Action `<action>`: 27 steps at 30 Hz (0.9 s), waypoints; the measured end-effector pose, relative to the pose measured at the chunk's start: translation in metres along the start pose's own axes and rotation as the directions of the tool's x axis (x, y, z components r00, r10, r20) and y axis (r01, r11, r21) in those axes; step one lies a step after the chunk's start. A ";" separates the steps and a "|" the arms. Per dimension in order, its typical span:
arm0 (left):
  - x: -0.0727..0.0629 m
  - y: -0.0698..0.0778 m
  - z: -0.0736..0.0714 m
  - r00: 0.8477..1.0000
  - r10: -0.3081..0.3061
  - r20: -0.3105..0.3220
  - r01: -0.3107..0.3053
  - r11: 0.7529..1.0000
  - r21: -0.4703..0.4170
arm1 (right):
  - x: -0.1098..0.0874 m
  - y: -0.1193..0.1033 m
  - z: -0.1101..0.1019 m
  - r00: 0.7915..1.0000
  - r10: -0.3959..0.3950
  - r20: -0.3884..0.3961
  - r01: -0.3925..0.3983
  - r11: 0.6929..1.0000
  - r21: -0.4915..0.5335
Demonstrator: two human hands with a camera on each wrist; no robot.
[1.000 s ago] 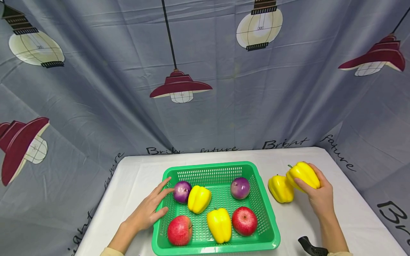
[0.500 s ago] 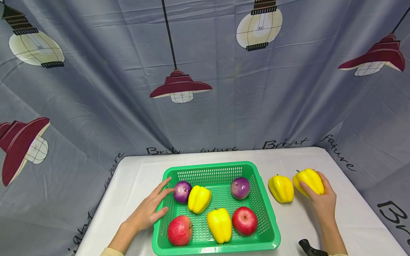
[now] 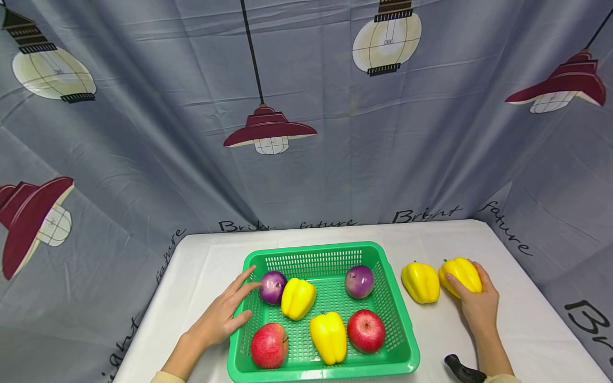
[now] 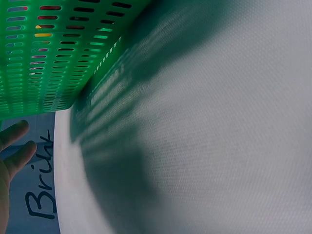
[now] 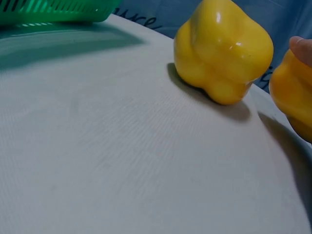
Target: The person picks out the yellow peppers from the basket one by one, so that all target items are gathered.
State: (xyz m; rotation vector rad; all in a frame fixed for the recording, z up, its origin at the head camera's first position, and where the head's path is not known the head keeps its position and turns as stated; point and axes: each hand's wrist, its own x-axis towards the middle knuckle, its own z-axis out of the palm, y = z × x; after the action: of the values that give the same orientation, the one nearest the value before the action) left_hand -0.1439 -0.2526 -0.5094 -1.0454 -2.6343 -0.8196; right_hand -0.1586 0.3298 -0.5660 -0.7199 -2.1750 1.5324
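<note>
My right hand [image 3: 479, 303] grips a yellow bell pepper [image 3: 462, 276] at the right of the table, low over the cloth. Just left of it another yellow bell pepper [image 3: 420, 282] lies on the table; both peppers also show in the right wrist view, the gripped one [image 5: 295, 95] cut off by the edge. At the left rim of the green basket [image 3: 409, 340] rests my left hand [image 3: 220, 314], fingers spread and holding nothing. Its fingertips are near a purple onion-like ball [image 3: 273, 288] inside the basket.
Inside the basket lie two yellow bell peppers [image 3: 328, 338], two red apples [image 3: 366, 331] and a second purple ball [image 3: 359, 281]. White cloth covers the table [image 3: 206, 260]. A grey curtain [image 3: 335, 181] hangs behind it. A black strap piece [image 3: 463, 369] sits by my right wrist.
My right hand has moved the gripped bell pepper a little right and down, away from the pepper it overlapped in view. The left hand and basket have stayed put.
</note>
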 end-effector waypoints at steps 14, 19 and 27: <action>0.000 -0.001 0.000 1.000 0.008 -0.003 -0.008 1.000 0.000 | 0.001 0.001 0.005 0.999 -0.027 0.027 0.029 0.996 -0.083; 0.001 0.000 0.000 1.000 0.017 -0.006 -0.017 1.000 0.002 | -0.004 0.003 0.005 0.998 -0.054 0.035 0.058 0.991 -0.117; 0.000 -0.002 0.001 1.000 0.020 -0.011 -0.020 1.000 0.004 | -0.016 0.006 0.005 0.995 -0.095 0.021 0.097 0.985 -0.144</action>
State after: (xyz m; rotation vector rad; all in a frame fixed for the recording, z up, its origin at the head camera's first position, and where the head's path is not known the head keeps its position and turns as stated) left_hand -0.1448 -0.2533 -0.5106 -1.0608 -2.6113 -0.8134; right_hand -0.1481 0.3182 -0.5732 -0.6407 -2.3143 1.3462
